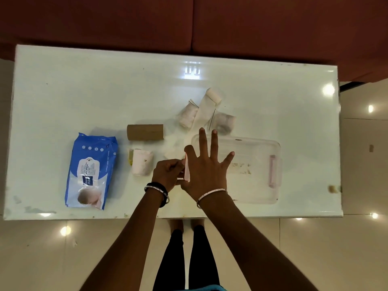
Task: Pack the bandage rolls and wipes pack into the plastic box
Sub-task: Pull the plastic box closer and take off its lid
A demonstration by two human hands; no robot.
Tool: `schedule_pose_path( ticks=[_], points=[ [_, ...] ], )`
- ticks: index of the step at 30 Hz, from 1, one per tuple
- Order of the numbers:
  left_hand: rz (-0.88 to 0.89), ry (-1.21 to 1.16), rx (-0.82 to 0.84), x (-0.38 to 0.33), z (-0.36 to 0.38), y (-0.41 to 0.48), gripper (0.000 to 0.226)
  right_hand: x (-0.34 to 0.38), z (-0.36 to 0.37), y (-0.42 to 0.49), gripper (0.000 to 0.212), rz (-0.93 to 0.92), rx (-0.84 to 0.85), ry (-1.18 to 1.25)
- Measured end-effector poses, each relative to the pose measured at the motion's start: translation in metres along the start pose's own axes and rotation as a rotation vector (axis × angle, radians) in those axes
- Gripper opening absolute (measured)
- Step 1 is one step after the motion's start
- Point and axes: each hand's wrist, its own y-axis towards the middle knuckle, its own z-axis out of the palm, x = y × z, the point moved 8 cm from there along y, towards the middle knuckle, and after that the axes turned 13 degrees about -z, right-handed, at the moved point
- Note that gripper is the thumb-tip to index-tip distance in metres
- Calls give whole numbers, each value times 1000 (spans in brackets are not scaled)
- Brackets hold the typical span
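Observation:
The clear plastic box (pixel 256 164) lies on the right half of the white table, lid on, with a pink latch (pixel 273 174) on its right end. My right hand (pixel 206 166) rests flat on the lid's left part, fingers spread. My left hand (pixel 165 173) pinches the pink latch (pixel 186 171) at the box's left end. The blue wipes pack (pixel 91 171) lies flat at the left. A brown bandage roll (pixel 145 132) and a white roll (pixel 141 164) lie between pack and box. Behind the box are a partly unrolled white bandage (pixel 206 108) and two wrapped rolls (pixel 186 116) (pixel 223 122).
The glossy white table (pixel 84 91) has its front edge close to my legs. A dark red sofa (pixel 189 22) stands right behind its far edge. Shiny tiled floor (pixel 357 248) surrounds it. A small brownish scrap (pixel 332 189) sits at the table's right edge.

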Motion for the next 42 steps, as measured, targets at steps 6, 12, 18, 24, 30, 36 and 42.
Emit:
schedule_pose_path(
  ticks=[6,12,18,24,30,36,42],
  points=[
    [85,111,-68,-9,1,-4,23,-3,-10,9,76,-2,-10,-64],
    [185,299,-209,-19,0,-13,27,-1,-32,-3,69,-4,-122,-47],
    [46,132,-156,-8,1,-11,21,-7,-79,-43,91,-217,-13,-58],
    [23,140,-151,-9,1,-14,20,-58,-134,-91,57,-235,107,24],
    [13,134,-109,-10,4,-14,23,-154,-169,-158,27,-55,85,233],
    [5,115,-146,-4,2,-10,33,-228,-174,-195,28,93,-232,188],
    [23,124,-127,-2,4,-9,28,-281,-109,-174,18,152,-670,204]
  ],
)
